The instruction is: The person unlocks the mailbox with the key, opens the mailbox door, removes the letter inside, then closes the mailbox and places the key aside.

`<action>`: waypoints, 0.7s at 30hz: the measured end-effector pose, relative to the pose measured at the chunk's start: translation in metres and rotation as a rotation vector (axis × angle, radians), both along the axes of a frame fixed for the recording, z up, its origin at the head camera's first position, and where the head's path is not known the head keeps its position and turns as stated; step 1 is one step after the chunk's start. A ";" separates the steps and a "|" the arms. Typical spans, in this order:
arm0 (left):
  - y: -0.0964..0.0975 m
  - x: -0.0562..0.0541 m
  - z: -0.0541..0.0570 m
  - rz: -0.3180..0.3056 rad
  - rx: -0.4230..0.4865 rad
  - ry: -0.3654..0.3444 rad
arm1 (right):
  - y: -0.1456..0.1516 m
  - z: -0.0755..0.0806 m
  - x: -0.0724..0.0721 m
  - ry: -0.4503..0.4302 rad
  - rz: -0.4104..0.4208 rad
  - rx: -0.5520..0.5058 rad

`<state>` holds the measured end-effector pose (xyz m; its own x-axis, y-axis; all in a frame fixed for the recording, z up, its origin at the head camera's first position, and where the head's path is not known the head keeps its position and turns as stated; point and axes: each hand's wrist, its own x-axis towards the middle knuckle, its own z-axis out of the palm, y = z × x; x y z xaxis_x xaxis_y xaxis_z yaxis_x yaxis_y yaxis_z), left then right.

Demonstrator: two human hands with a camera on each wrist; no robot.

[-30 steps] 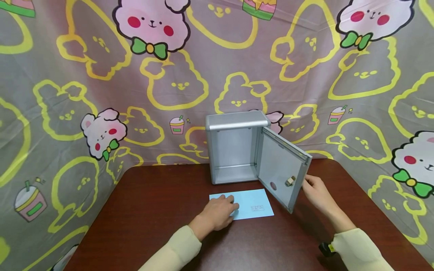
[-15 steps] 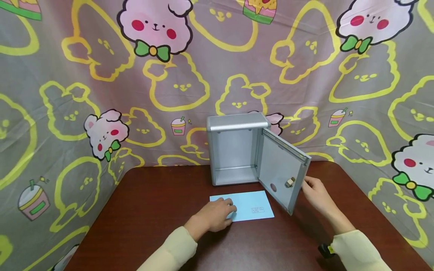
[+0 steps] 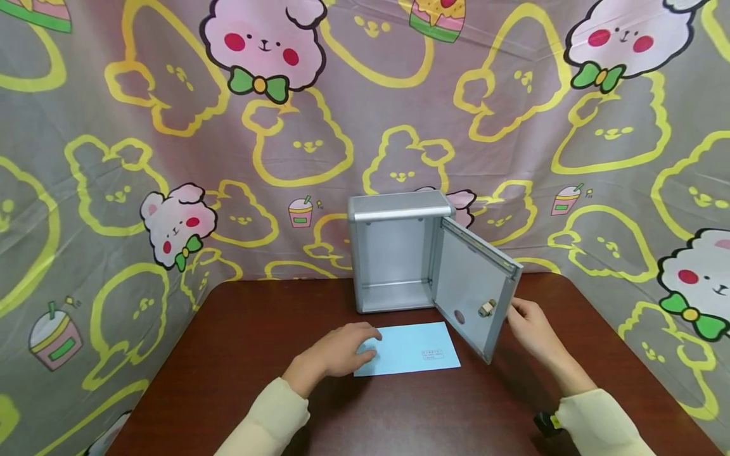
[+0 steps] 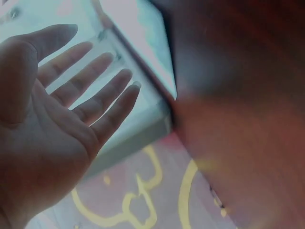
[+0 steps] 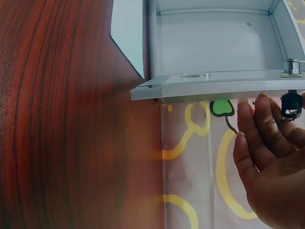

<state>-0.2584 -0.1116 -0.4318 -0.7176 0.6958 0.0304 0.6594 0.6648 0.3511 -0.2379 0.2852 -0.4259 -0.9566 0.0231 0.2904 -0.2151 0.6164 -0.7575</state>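
Observation:
In the head view a light blue envelope point(image 3: 407, 345) with a small printed box lies flat on the table before a silver metal box point(image 3: 399, 247). My left hand point(image 3: 336, 351) hovers at the envelope's left end, fingers extended. The left wrist view shows the palm of this hand point(image 4: 62, 114) holding nothing. The metal box's door point(image 3: 473, 285) stands swung out to the right, a lock point(image 3: 487, 308) on its inner face. Behind that door is my right hand point(image 3: 533, 326). In the right wrist view its fingers point(image 5: 259, 124) pinch a black-headed key point(image 5: 290, 106) in the lock.
The dark reddish-brown table point(image 3: 256, 380) carries the metal box near its back edge. A patterned cloth point(image 3: 308, 145) hangs close behind the table and along both sides. A small black object point(image 3: 547, 423) sits by the right sleeve.
My left hand has come off the envelope and moved left, its fingers straightening, and more of the envelope shows. The right hand and the door have stayed put.

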 end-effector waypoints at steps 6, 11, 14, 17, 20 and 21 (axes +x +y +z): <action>-0.014 -0.010 0.021 0.030 0.129 0.057 | 0.001 -0.001 -0.001 0.001 0.000 -0.001; -0.022 -0.018 0.042 0.094 0.245 0.110 | 0.001 -0.001 0.000 0.003 0.003 -0.004; -0.024 -0.022 0.057 0.154 0.336 0.184 | 0.000 0.000 0.000 0.001 0.009 -0.005; -0.024 -0.027 0.070 0.189 0.432 0.281 | 0.000 0.000 0.000 0.006 0.013 -0.007; -0.021 -0.034 0.082 0.190 0.534 0.377 | -0.001 0.001 0.000 0.014 0.015 -0.012; -0.020 -0.036 0.086 0.189 0.566 0.404 | -0.001 0.001 0.000 0.016 0.017 -0.014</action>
<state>-0.2942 -0.1314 -0.3456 -0.6808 0.3601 0.6378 0.7022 0.5687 0.4284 -0.2379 0.2841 -0.4254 -0.9522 0.0110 0.3052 -0.2374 0.6020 -0.7624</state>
